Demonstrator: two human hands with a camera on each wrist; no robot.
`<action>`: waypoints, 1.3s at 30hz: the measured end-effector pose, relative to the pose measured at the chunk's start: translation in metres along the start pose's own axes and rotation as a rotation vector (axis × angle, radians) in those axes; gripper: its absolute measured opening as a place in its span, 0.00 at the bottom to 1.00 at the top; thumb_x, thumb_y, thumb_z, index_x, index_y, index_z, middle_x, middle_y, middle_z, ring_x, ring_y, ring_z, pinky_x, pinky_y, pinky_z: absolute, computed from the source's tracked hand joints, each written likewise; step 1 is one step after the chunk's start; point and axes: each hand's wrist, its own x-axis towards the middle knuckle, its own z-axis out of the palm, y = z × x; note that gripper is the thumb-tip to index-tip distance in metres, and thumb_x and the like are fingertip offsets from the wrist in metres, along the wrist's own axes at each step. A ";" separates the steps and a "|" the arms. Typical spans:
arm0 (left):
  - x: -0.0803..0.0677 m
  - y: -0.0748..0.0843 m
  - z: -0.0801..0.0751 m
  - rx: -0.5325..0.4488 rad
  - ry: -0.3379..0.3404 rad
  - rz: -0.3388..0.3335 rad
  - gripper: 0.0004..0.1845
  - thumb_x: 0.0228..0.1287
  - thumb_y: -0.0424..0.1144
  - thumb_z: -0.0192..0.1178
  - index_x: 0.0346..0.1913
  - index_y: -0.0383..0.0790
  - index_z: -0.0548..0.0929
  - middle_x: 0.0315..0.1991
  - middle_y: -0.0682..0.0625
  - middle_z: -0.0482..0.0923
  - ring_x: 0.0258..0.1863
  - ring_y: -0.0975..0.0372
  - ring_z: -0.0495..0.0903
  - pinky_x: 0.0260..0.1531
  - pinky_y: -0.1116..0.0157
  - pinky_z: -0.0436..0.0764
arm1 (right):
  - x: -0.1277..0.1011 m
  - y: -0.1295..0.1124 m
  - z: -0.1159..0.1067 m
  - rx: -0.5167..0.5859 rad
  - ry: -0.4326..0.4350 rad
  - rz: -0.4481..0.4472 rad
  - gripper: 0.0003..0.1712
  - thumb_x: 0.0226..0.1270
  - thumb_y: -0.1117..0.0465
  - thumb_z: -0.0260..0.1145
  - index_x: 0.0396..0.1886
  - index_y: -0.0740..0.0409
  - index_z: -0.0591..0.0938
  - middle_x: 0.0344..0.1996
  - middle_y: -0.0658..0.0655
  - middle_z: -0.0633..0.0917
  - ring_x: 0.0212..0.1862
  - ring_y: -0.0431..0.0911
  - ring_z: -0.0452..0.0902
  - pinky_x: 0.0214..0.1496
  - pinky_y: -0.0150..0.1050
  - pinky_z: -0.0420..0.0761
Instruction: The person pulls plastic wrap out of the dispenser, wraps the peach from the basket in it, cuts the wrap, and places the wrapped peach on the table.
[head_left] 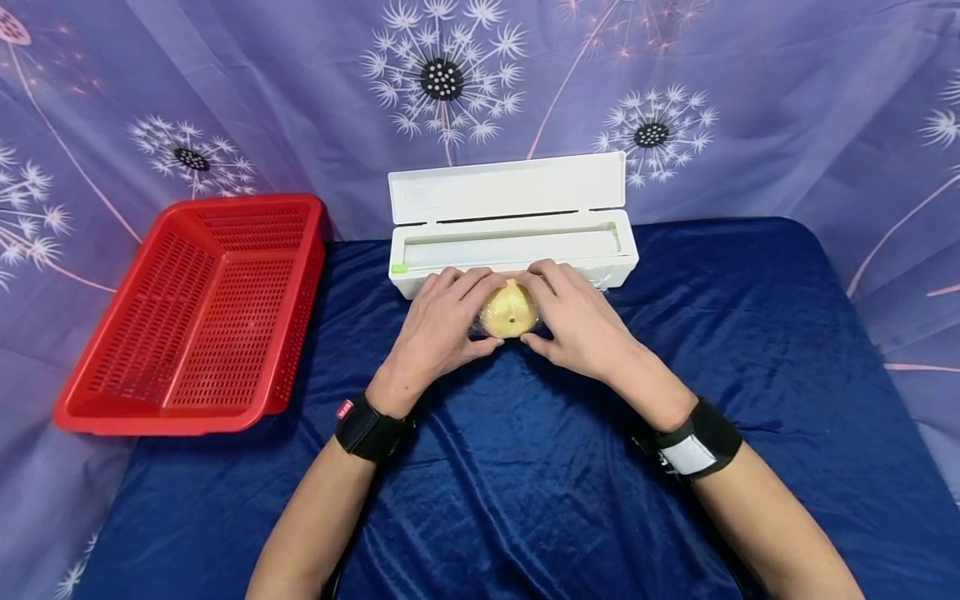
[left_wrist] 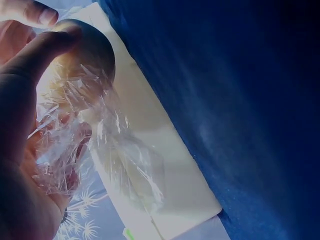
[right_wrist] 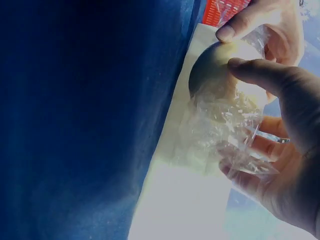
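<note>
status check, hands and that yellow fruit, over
Left hand and right hand both grip the yellow fruit. Cling film partly round it. White dispenser box open right behind, nothing blocking.

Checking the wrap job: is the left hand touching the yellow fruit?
Touching. The left wrist view shows the left hand with its thumb pressed on the fruit, cling film bunched in its fingers.

Left hand and right hand around yellow fruit, before white dispenser.
</note>
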 end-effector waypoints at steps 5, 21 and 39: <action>0.000 -0.002 0.000 -0.022 0.011 -0.008 0.47 0.51 0.58 0.83 0.73 0.49 0.76 0.67 0.49 0.77 0.55 0.51 0.76 0.53 0.52 0.75 | 0.001 -0.002 0.001 -0.016 0.050 -0.050 0.45 0.49 0.60 0.89 0.64 0.67 0.75 0.57 0.65 0.78 0.56 0.61 0.77 0.66 0.55 0.75; 0.000 -0.004 -0.002 -0.070 -0.028 -0.041 0.45 0.55 0.59 0.81 0.74 0.49 0.76 0.68 0.49 0.77 0.57 0.51 0.76 0.58 0.51 0.75 | 0.002 -0.005 0.006 -0.036 0.069 -0.064 0.49 0.47 0.62 0.89 0.66 0.68 0.72 0.63 0.68 0.74 0.62 0.64 0.74 0.69 0.56 0.73; -0.001 -0.007 -0.002 -0.118 -0.058 -0.056 0.44 0.59 0.59 0.77 0.75 0.50 0.74 0.68 0.50 0.77 0.57 0.52 0.77 0.59 0.49 0.75 | 0.000 -0.003 0.003 0.084 0.037 0.000 0.46 0.54 0.62 0.87 0.70 0.67 0.75 0.67 0.67 0.78 0.67 0.62 0.76 0.71 0.55 0.74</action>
